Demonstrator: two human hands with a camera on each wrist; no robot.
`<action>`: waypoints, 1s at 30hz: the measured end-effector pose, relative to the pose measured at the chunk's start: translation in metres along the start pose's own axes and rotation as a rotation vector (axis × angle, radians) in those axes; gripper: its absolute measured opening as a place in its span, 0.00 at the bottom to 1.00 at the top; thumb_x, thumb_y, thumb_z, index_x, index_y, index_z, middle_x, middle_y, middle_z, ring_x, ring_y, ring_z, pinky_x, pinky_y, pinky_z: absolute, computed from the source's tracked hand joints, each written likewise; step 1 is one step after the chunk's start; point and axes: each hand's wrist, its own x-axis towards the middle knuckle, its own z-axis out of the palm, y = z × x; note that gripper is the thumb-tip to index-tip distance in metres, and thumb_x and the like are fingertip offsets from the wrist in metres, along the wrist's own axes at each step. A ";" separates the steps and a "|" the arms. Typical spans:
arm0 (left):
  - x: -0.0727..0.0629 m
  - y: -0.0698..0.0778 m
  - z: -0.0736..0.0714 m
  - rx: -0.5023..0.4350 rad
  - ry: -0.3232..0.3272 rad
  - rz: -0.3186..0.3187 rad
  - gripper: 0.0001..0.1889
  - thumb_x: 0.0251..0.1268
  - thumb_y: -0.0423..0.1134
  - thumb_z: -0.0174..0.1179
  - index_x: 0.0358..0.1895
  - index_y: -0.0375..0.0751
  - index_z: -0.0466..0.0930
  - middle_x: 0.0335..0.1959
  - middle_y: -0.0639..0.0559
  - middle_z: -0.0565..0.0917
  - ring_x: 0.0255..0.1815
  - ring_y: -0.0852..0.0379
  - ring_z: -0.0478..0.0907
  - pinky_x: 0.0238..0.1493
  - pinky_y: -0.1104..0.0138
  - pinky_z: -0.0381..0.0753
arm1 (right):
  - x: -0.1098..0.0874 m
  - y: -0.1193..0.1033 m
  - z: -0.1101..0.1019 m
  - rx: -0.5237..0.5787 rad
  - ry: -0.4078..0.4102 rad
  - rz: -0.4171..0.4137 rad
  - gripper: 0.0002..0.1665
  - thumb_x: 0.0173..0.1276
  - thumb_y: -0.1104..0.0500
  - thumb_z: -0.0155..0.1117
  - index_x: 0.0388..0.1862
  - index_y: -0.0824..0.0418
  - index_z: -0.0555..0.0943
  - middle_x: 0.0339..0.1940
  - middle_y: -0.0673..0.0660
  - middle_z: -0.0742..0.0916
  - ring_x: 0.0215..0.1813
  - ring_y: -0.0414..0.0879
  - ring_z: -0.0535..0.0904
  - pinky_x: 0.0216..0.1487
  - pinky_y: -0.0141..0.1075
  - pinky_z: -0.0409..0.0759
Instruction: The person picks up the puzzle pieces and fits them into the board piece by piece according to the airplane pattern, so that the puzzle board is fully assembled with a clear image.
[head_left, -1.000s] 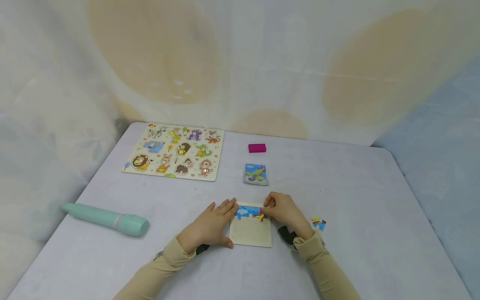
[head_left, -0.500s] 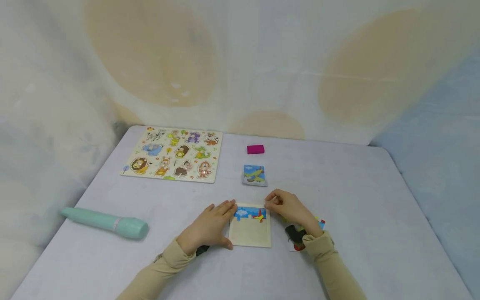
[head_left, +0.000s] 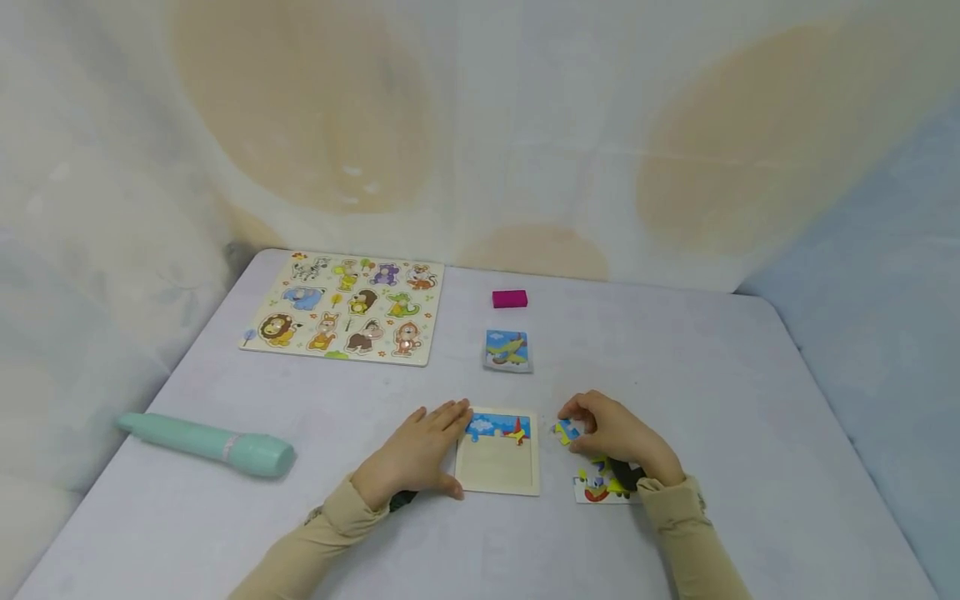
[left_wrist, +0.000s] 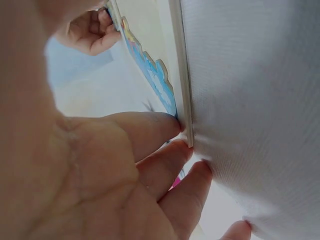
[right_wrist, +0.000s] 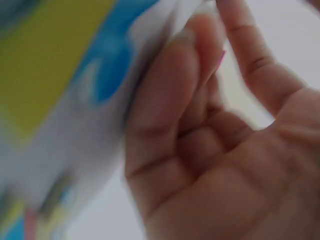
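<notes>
A small wooden puzzle tray [head_left: 497, 469] lies in front of me, its top row filled with blue-sky pieces [head_left: 483, 425]. My left hand [head_left: 412, 454] lies along its left side, fingers extended, with fingertips at the upper left corner; the left wrist view shows them against the frame edge [left_wrist: 182, 75]. Right of the tray, my right hand [head_left: 618, 432] pinches a blue and yellow jigsaw piece [head_left: 567, 431] between thumb and finger. More loose jigsaw pieces [head_left: 596, 490] lie below that hand, partly hidden by the wrist. In the right wrist view, its curled fingers [right_wrist: 165, 85] are blurred.
A picture card with a yellow plane [head_left: 507, 350] lies beyond the tray, with a magenta block [head_left: 510, 298] behind it. An animal puzzle board [head_left: 341, 321] is at the back left. A mint-green microphone-shaped object [head_left: 206, 444] lies at the left.
My right hand has moved from the tray's upper right corner rightward and nearer to me, onto a loose jigsaw piece. The left hand stays in place.
</notes>
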 end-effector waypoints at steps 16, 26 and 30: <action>-0.001 0.000 0.000 0.006 0.020 -0.004 0.57 0.39 0.59 0.76 0.73 0.36 0.60 0.76 0.45 0.60 0.77 0.45 0.57 0.72 0.42 0.60 | 0.022 -0.027 0.003 0.102 -0.009 0.027 0.12 0.61 0.64 0.69 0.42 0.59 0.76 0.31 0.54 0.85 0.33 0.43 0.75 0.33 0.34 0.74; -0.002 0.002 -0.001 -0.014 0.022 -0.006 0.56 0.39 0.58 0.76 0.73 0.35 0.60 0.77 0.45 0.60 0.77 0.45 0.57 0.71 0.42 0.60 | 0.047 -0.074 0.034 0.108 -0.253 -0.187 0.14 0.71 0.65 0.56 0.53 0.59 0.81 0.24 0.53 0.83 0.24 0.38 0.77 0.28 0.26 0.74; -0.002 0.002 -0.003 -0.006 0.025 -0.006 0.56 0.39 0.59 0.76 0.73 0.35 0.61 0.77 0.45 0.60 0.77 0.46 0.57 0.71 0.42 0.60 | 0.050 -0.080 0.045 0.073 -0.250 -0.178 0.15 0.69 0.64 0.60 0.54 0.61 0.81 0.22 0.50 0.80 0.24 0.36 0.73 0.27 0.26 0.69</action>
